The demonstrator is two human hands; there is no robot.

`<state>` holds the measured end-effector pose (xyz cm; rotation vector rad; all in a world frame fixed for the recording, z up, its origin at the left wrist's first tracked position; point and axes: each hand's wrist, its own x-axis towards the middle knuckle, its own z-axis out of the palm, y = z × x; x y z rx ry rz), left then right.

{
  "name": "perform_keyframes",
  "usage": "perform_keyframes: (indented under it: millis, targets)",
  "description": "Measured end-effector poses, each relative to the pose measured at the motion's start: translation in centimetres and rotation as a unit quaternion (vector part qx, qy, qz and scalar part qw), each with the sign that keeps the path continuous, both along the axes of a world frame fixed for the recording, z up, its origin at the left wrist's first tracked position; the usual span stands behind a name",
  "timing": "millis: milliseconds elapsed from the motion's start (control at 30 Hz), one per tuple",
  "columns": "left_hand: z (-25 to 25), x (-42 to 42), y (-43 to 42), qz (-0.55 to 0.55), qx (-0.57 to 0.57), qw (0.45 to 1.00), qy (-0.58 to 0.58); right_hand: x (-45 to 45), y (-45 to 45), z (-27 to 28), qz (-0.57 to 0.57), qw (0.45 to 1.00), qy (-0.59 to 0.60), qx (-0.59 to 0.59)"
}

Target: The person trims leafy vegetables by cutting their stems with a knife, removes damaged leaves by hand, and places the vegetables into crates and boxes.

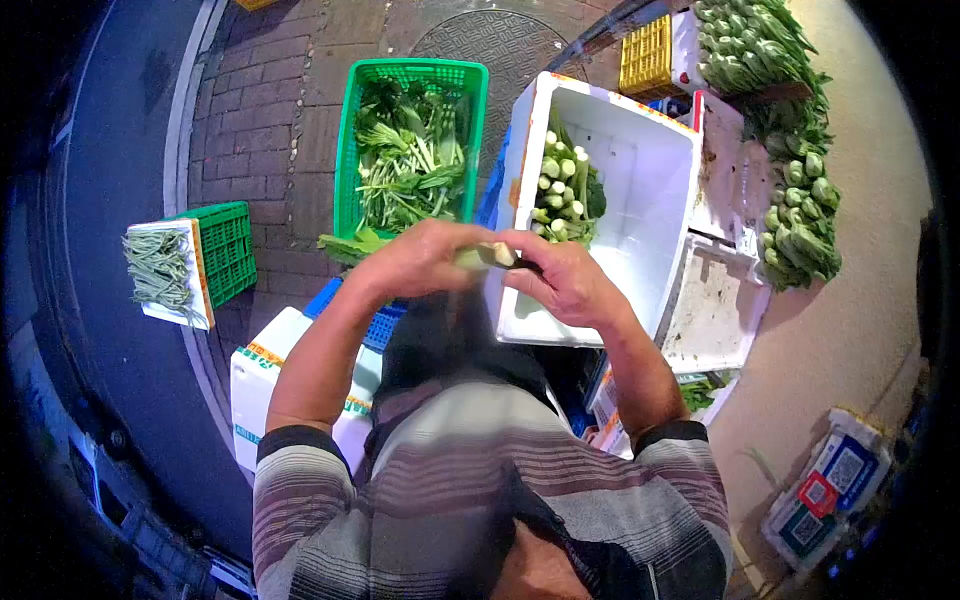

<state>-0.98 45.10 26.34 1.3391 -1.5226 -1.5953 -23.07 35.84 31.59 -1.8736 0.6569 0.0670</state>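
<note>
My left hand [425, 260] is closed around a pale green vegetable stalk [483, 256], its cut end facing right. My right hand [570, 282] is closed at that cut end, index finger along the top and thumb below. Something small and dark shows between its fingers, too hidden to name. Both hands are over the near left edge of a white foam box [640, 190]. Inside, thick green stalks [562, 190] lie bunched along the left wall with pale cut ends showing. Left of the box, a green plastic crate [478, 120] holds loose leaves and trimmings [410, 165].
Leafy greens [805, 225] are stacked at the right, beside foam trays [710, 305]. A yellow crate [647, 55] stands at the back. Long beans [160, 268] lie on a white lid by a green crate [230, 250]. Another foam box [262, 385] stands near my left arm.
</note>
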Motion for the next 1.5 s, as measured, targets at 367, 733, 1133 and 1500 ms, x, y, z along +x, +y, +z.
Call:
perform_keyframes:
  millis: [367,733,1133,1500]
  targets:
    - [-0.9,2.6,4.5,0.025,0.046,0.998,-0.038,0.9,0.8,-8.9,-0.026,0.988,0.001,0.152]
    - [-5.3,2.7,7.0,0.144,0.091,0.975,-0.141,-2.1,7.8,-13.5,-0.301,0.945,0.106,0.073]
    - [-7.3,-3.6,4.4,0.133,0.041,0.984,-0.112,-10.5,0.9,-18.8,-0.49,0.862,0.084,-0.101]
    - [-7.4,-6.9,1.9,0.129,0.015,0.986,-0.106,-10.9,-4.6,-20.5,-0.397,0.897,0.176,-0.08]
